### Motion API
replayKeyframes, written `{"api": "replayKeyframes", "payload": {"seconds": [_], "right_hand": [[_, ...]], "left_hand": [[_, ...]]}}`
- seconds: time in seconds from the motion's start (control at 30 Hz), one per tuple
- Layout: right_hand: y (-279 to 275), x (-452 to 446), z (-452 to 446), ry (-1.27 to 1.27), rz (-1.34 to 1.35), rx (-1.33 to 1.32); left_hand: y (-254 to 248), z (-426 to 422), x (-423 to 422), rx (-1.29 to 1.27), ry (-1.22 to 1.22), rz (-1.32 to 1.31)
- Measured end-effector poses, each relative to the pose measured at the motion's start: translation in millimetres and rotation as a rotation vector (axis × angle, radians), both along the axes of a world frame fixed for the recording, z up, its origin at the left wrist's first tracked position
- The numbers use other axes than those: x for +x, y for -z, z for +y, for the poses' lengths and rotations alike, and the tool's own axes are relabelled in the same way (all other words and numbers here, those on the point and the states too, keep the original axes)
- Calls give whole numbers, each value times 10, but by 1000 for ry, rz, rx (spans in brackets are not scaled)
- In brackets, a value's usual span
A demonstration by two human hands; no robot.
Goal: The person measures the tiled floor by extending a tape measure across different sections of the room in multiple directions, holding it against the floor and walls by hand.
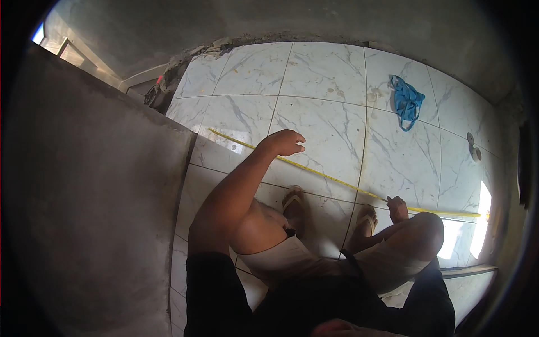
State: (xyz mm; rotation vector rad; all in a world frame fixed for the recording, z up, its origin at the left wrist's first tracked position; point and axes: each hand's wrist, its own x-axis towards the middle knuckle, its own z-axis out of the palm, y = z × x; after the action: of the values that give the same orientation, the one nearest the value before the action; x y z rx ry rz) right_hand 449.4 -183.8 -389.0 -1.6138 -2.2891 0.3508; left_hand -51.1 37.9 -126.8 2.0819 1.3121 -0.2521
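A yellow tape measure blade (331, 178) lies stretched across the white marbled floor tiles, running from the left side to the sunlit right side. My left hand (285, 143) is over the blade left of the middle, fingers loosely bent and apart, with nothing seen in them. Beside the blade on the right, my right hand (397, 209) is closed, its fingertips at the tape. A small dark tip shows by these fingers, too small to name. Whether the right hand also grips the blade is unclear. My sandaled feet (294, 201) rest on the tiles between my hands.
A blue cloth bag (408, 101) lies on the tiles at the back right. Near the right wall sit a small round disc (470, 137) and a pale ring-like roll (476, 154). Grey walls (101, 191) border the floor, with rubble (216, 48) along the far edge.
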Motion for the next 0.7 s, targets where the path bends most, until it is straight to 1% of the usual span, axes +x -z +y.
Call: {"api": "replayKeyframes", "payload": {"seconds": [0.07,0.17,0.27,0.37,0.47,0.7], "right_hand": [[-189,-84,47,-80,-68,31],[-166,-126,57,-100,-236,-89],[-60,-118,115,-145,-193,-91],[-106,-232,79,-66,-112,-55],[5,-251,61,28,-33,-23],[-58,-293,148,-15,155,-24]], "left_hand": [[-70,-14,32,-13,-10,14],[-135,-39,54,-20,-19,31],[-114,-21,36,-18,-9,49],[-97,-15,38,-21,-9,69],[-137,-20,49,-20,-12,77],[-166,-33,82,-33,-25,77]]}}
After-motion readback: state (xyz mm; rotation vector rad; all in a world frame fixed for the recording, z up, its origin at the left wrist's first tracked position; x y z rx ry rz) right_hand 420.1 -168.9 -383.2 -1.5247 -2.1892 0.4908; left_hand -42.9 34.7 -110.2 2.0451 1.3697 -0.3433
